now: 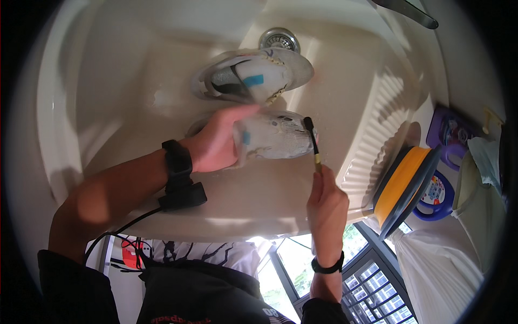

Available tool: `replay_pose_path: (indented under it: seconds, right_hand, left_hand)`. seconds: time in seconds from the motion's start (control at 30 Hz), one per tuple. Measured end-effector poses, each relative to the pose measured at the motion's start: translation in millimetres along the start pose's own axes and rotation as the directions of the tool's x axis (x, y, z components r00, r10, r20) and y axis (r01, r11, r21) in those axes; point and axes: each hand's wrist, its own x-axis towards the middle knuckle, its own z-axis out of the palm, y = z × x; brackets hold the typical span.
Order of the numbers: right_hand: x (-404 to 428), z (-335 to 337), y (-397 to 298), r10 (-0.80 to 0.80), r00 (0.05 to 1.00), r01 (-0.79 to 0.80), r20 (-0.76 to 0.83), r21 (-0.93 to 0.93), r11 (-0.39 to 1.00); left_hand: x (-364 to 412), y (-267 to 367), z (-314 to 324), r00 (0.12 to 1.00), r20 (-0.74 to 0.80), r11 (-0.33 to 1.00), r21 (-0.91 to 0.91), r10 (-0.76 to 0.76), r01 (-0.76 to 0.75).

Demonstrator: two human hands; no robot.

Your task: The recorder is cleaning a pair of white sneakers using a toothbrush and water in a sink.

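Note:
My left hand (216, 141) grips a wet white sneaker (283, 135) near its opening, the toe pointing right. Part of its heel is hidden behind the hand. In my right hand (327, 194) is a toothbrush (315, 146) with a black head and a light handle end; its bristle head lies at the toe of that sneaker. A second white sneaker (271, 75), with a grey insole and a blue patch on the tongue, rests in the basin just beyond the first, also toe to the right.
The cream laundry sink (194, 194) has a metal drain (279, 39) at the back and a ribbed washboard (376, 133) on the right. Beyond its right rim stand an orange-and-grey collapsible basin (400, 182), a blue-handled bottle (435, 198) and a purple container (449, 129). A metal faucet (408, 12) juts in at top right.

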Motion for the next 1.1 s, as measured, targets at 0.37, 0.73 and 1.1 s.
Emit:
replay_pose_path:
  seconds: [0.37, 0.73, 1.1]
  right_hand:
    - [-9, 19, -8, -0.227, 0.97, 0.23, -0.084, 0.033, 0.973]
    - [-6, 22, -6, -0.157, 0.987, 0.157, -0.023, -0.011, 0.988]
    - [1, 9, 4, -0.052, 0.998, 0.058, 0.046, -0.141, 0.988]
  left_hand:
    - [6, -2, -6, 0.996, 0.067, 0.996, -0.071, 0.051, -0.047]
    - [9, -5, -9, 0.999, 0.048, 0.993, -0.119, 0.022, -0.016]
    - [5, -4, -4, 0.997, 0.069, 0.99, -0.137, 0.034, -0.024]
